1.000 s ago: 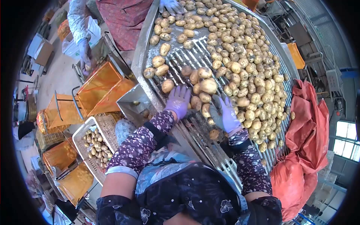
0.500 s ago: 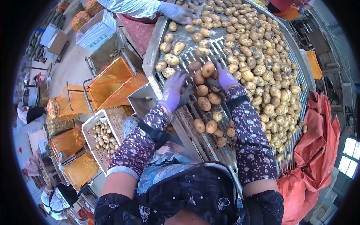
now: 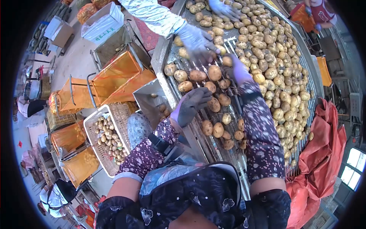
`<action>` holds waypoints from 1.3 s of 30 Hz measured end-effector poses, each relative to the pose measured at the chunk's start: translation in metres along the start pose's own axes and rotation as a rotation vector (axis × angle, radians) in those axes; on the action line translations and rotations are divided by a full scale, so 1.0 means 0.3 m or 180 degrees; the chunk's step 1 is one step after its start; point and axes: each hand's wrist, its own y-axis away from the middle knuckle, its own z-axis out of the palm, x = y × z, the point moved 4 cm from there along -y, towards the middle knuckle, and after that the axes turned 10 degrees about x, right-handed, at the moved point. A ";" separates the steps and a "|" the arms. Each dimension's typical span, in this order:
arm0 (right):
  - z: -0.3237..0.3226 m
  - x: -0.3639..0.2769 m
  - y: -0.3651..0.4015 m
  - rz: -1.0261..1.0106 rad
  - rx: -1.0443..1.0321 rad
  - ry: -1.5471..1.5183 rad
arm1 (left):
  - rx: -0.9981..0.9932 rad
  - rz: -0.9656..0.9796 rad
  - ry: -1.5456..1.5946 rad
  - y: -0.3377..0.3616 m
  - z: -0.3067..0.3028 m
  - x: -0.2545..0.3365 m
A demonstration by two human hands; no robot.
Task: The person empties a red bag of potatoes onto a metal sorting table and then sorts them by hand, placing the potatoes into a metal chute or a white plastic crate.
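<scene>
"How are the hands posed?"

"The left hand [image 3: 191,105] is open and angled, its fingers extended close together and the dark palm side of the glove showing. Its fingertips are by the loose potatoes [image 3: 214,104] on the slats [image 3: 206,147]. The right hand [image 3: 239,70] reaches farther up, bent at the wrist, with a potato [image 3: 227,61] at its fingers. I can't tell whether it grips that one; the fingers are blurred."

"What differs from the frame before?"

"The left hand shows its palm side now, where the purple back was up. The right hand is farther up the counter [image 3: 158,61]. A co-worker's hand [image 3: 196,42] has come down over the slats, close to the right hand, and another gloved hand [image 3: 224,10] is in fuller view at the top."

"And the potatoes?"

"A loose group lies on the slats between the forearms and above the left hand. The big pile [image 3: 282,72] covers the right side of the counter."

"Farther out?"

"A metal chute [image 3: 143,97] adjoins the left edge. Beyond it are a white basket [image 3: 122,120] with smaller potatoes inside and orange mesh bags [image 3: 114,76]. A red sheet [image 3: 320,137] hangs at the lower right."
</scene>
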 end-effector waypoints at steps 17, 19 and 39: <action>-0.007 -0.218 0.231 -0.0138 -0.0944 0.1056 | -0.0008 -0.0501 0.1240 0.103 -0.071 0.027; 0.062 -0.222 0.287 -0.0497 -0.0954 0.1106 | -0.0127 -0.0807 0.1623 0.097 -0.109 -0.008; 0.146 -0.682 0.474 -0.1814 0.0210 -0.0865 | -0.0766 0.0901 0.2962 -0.015 -0.499 0.441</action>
